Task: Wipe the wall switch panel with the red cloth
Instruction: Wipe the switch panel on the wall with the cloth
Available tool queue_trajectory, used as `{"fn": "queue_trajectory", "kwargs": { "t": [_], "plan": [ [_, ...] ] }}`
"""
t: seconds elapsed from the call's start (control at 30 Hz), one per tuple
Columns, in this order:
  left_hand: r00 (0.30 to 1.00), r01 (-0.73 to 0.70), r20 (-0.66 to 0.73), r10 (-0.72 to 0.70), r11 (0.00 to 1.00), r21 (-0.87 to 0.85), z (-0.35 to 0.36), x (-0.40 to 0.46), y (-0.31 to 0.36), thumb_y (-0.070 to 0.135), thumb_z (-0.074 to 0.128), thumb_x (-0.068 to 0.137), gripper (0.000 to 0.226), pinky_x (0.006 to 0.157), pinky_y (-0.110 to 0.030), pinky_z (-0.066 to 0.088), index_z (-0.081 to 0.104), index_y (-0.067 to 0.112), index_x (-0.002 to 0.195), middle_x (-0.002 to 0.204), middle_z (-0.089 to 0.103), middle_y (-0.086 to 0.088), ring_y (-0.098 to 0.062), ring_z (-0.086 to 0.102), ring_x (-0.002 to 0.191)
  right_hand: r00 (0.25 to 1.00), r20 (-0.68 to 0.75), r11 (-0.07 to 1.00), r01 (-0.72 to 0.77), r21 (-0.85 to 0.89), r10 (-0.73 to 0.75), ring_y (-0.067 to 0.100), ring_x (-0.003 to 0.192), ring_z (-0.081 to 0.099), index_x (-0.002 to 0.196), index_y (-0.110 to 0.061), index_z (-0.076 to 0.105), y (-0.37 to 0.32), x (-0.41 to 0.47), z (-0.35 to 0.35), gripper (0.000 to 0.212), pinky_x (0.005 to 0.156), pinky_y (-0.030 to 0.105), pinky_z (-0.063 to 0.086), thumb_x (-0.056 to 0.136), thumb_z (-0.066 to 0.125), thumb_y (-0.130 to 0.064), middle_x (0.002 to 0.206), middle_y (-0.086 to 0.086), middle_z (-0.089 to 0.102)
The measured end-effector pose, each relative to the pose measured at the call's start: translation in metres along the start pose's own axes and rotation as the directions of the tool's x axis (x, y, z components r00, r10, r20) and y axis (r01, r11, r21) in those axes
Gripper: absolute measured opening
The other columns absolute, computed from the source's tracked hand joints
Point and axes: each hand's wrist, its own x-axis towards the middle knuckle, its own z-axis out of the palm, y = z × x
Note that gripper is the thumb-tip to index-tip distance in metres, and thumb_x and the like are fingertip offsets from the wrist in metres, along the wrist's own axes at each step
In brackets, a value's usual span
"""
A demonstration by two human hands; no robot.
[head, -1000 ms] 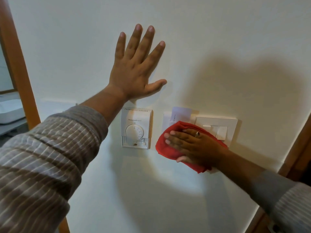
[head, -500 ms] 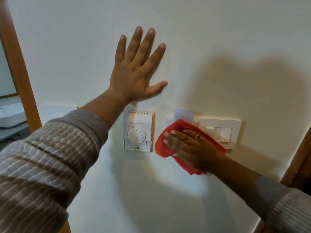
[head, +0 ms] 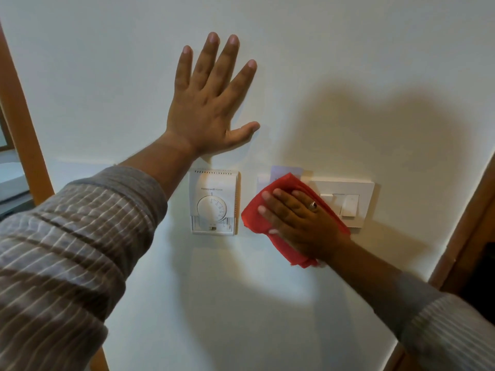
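Red cloth (head: 288, 210): soft, light, limp; likely to bunch or slide under uneven pressure. Pinned flat against wall (head: 348, 62) by right hand (head: 300, 220), fingers (head: 281, 199) extended, not clenched. Covers left part of switch panel (head: 361, 207); rockers (head: 349, 206) exposed, easily toggled. Best held by palm pressure at centre. Left hand (head: 211, 108) spread flat on wall above thermostat (head: 213, 202), holding nothing.

The crumpled red cloth (head: 270, 212) lies pressed flat to the wall over the left part of the white switch panel (head: 356, 199), whose right rocker switches show.
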Motion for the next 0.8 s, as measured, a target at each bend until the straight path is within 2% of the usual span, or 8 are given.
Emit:
{"fn": "queue_trajectory", "kwargs": {
  "t": [0.07, 0.13, 0.23, 0.33, 0.47, 0.57, 0.63, 0.8],
  "plan": [
    [1.000, 0.002, -0.002, -0.002, 1.000, 0.001, 0.000, 0.000, 0.002, 0.081, 0.032, 0.092, 0.092, 0.120, -0.070, 0.022, 0.020, 0.023, 0.163, 0.167, 0.029, -0.022, -0.048, 0.027, 0.152, 0.982, -0.025, 0.982, -0.188, -0.012, 0.188, 0.033, 0.155, 0.009, 0.155, -0.007, 0.022, -0.019, -0.003, 0.002, 0.067, 0.127, 0.046, 0.006, 0.103, 0.050, -0.038, 0.166, 0.016, 0.012],
    [1.000, 0.003, 0.003, -0.003, 1.000, 0.005, 0.000, 0.000, 0.003, 0.080, 0.032, 0.092, 0.092, 0.120, -0.069, 0.022, 0.021, 0.022, 0.163, 0.167, 0.029, -0.022, -0.048, 0.027, 0.152, 0.974, -0.035, 0.975, -0.223, -0.019, 0.223, 0.033, 0.156, 0.005, 0.156, -0.005, 0.021, -0.025, -0.006, 0.005, 0.074, 0.127, 0.048, 0.007, 0.100, 0.058, -0.038, 0.166, 0.017, 0.012],
    [1.000, 0.007, -0.003, -0.007, 1.000, 0.009, -0.002, 0.002, 0.003, 0.079, 0.033, 0.093, 0.091, 0.119, -0.070, 0.023, 0.023, 0.021, 0.162, 0.166, 0.030, -0.022, -0.049, 0.028, 0.152, 0.994, 0.059, 0.996, 0.090, 0.023, -0.091, 0.031, 0.156, 0.002, 0.159, -0.008, 0.013, 0.003, -0.003, 0.003, 0.076, 0.127, 0.047, 0.003, 0.101, 0.058, -0.028, 0.167, 0.009, 0.011],
    [1.000, 0.006, -0.006, -0.006, 1.000, -0.001, -0.002, 0.002, 0.004, 0.080, 0.033, 0.093, 0.091, 0.119, -0.070, 0.024, 0.023, 0.021, 0.162, 0.166, 0.030, -0.022, -0.049, 0.028, 0.152, 0.941, 0.117, 0.948, 0.312, 0.060, -0.317, 0.028, 0.156, 0.002, 0.160, -0.011, 0.008, 0.032, 0.007, -0.004, 0.073, 0.128, 0.044, 0.002, 0.104, 0.053, -0.024, 0.168, 0.006, 0.013],
    [1.000, 0.004, -0.006, -0.004, 1.000, 0.000, 0.000, 0.001, 0.000, 0.082, 0.032, 0.092, 0.093, 0.120, -0.069, 0.022, 0.020, 0.023, 0.163, 0.167, 0.029, -0.022, -0.048, 0.027, 0.152, 0.982, 0.056, 0.983, 0.176, 0.048, -0.178, 0.029, 0.153, 0.014, 0.157, -0.010, 0.022, 0.020, 0.007, -0.006, 0.054, 0.128, 0.043, 0.007, 0.109, 0.039, -0.029, 0.162, 0.011, 0.024],
    [1.000, 0.007, -0.006, -0.007, 1.000, -0.008, 0.000, 0.000, 0.002, 0.083, 0.032, 0.092, 0.094, 0.119, -0.069, 0.023, 0.020, 0.023, 0.163, 0.166, 0.030, -0.021, -0.048, 0.028, 0.152, 0.997, -0.004, 0.997, -0.073, -0.006, 0.073, 0.034, 0.151, 0.022, 0.153, -0.004, 0.027, -0.005, 0.004, -0.002, 0.063, 0.127, 0.046, 0.012, 0.105, 0.050, -0.038, 0.158, 0.017, 0.027],
    [1.000, 0.003, -0.014, -0.003, 1.000, -0.002, -0.001, 0.001, 0.004, 0.083, 0.032, 0.091, 0.094, 0.119, -0.069, 0.023, 0.021, 0.022, 0.162, 0.166, 0.031, -0.021, -0.048, 0.029, 0.152, 0.990, -0.029, 0.990, -0.141, -0.022, 0.140, 0.035, 0.150, 0.022, 0.153, -0.002, 0.026, -0.013, 0.003, -0.003, 0.070, 0.126, 0.048, 0.012, 0.101, 0.056, -0.040, 0.157, 0.019, 0.028],
    [1.000, 0.002, -0.029, -0.002, 1.000, 0.013, -0.006, 0.015, 0.010, 0.083, 0.030, 0.092, 0.093, 0.119, -0.070, 0.024, 0.026, 0.021, 0.161, 0.165, 0.032, -0.023, -0.049, 0.030, 0.151, 0.993, 0.028, 0.993, 0.117, 0.001, -0.117, 0.035, 0.154, 0.011, 0.158, -0.005, 0.017, 0.015, 0.016, -0.012, 0.060, 0.127, 0.047, 0.005, 0.109, 0.041, -0.030, 0.164, 0.015, 0.019]
  ]
}}
